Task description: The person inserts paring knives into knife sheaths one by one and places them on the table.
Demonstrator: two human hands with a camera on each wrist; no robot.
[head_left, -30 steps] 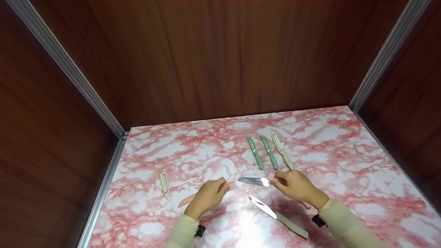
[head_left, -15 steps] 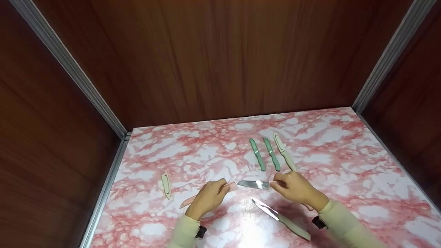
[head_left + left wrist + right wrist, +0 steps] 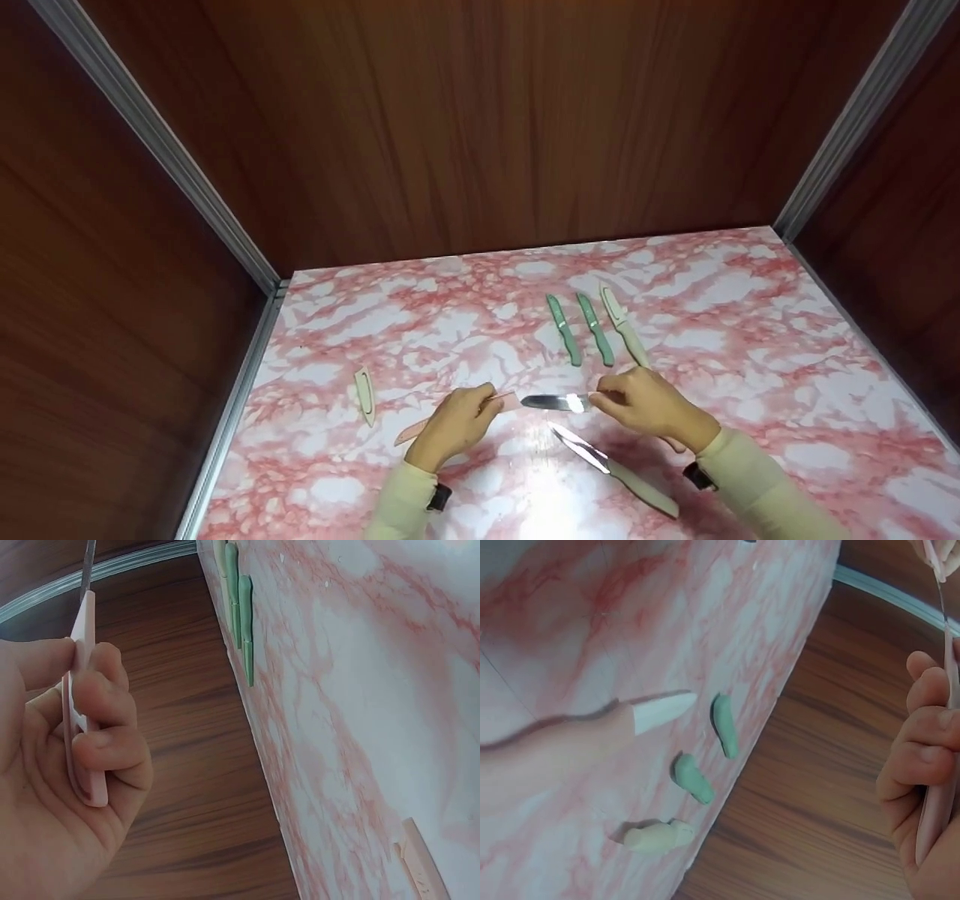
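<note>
In the head view my left hand (image 3: 454, 420) grips a pink knife sheath (image 3: 508, 402), its mouth toward the right. My right hand (image 3: 649, 405) holds a pink-handled knife (image 3: 553, 403) with its bare blade pointing left. The blade's tip lies right at the sheath's mouth, with nearly the whole blade outside. Fingers curl around the sheath (image 3: 84, 690) in the left wrist view. The right wrist view shows the knife's pink handle (image 3: 935, 821) against the palm; in the head view the hand covers most of it.
Below my hands lies a cream-handled knife (image 3: 641, 487), blade bare. Two sheathed green knives (image 3: 564, 330) and a sheathed cream knife (image 3: 624, 324) lie farther back. At left are a cream sheath (image 3: 364, 396) and another pink sheath (image 3: 411, 433). Wooden panels (image 3: 480, 135) enclose the marbled table (image 3: 420, 322).
The knife's blade has turned from a slight slant to nearly level, in line with the sheath's mouth. Both hands keep their grips and have hardly moved; the view has shifted slightly.
</note>
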